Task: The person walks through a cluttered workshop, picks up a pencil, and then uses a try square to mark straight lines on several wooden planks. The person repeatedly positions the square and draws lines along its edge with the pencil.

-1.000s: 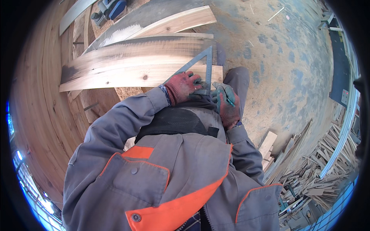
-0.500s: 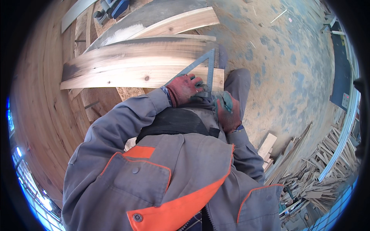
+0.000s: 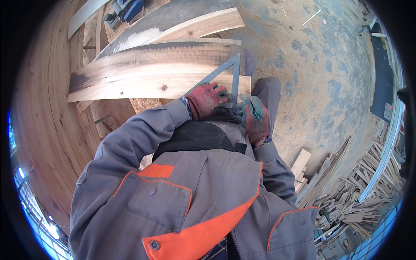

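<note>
A metal triangle square (image 3: 236,71) lies across the near end of a pale wooden board (image 3: 143,84), its long slanted arm running down to the left. My left hand (image 3: 207,99), in a red work glove with dark fingertips, is closed over the square's lower part at the board's near edge. Just to the right, my right hand (image 3: 255,119) wears a matching glove, red with green-grey fingers. Its fingers are pinched round a thin, dark pen (image 3: 258,116) beside the square and the board's right end. The pen's tip is hidden.
More planks (image 3: 203,24) lie beyond the board. A blue power tool (image 3: 130,9) sits at the upper left, near a broad wooden surface (image 3: 45,108). Sawdust covers the floor (image 3: 316,86) at right. Offcuts and thin strips (image 3: 355,203) are heaped at the lower right.
My right hand has moved slightly up toward the board's edge, still pinching the pen. My left hand and the square have stayed nearly in place.
</note>
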The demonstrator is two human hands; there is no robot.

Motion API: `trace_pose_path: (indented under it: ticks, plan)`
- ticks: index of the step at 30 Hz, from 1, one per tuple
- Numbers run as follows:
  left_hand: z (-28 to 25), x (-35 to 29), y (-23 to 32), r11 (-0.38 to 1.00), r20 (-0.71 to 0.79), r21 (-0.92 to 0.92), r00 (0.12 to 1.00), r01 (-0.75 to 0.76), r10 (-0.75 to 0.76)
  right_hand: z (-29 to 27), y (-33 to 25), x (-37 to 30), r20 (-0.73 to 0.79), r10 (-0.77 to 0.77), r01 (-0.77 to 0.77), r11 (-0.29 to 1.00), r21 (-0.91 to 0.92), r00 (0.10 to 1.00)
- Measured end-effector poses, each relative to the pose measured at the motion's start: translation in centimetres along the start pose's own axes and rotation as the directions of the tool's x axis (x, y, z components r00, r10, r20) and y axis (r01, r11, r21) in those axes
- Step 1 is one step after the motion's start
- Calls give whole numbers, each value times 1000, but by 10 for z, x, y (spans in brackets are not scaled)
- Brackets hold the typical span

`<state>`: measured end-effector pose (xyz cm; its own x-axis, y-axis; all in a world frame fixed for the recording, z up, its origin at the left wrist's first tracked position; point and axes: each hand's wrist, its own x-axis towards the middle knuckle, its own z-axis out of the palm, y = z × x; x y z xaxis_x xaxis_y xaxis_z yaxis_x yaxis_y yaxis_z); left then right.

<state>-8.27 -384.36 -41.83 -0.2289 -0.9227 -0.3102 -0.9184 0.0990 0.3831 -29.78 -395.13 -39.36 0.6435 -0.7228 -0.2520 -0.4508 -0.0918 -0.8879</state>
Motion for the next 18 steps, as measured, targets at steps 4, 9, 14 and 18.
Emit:
trace_pose_path:
  ticks: [4,9,14,18]
  plan:
    - [-1,1,0,1000,41,-21,999,11,-10,-14,1,-16,154,93,-95,995,6,984]
    - [1,-9,2,999,-93,49,995,-24,29,-19,3,-18,-166,137,-112,982,154,976]
    - [-25,-35,-2,999,-481,31,876,-36,47,-31,-34,-1,-284,-377,273,899,-342,882]
    - [-59,-36,2,977,-585,56,787,-204,198,-43,-72,10,17,-668,577,630,-520,744]
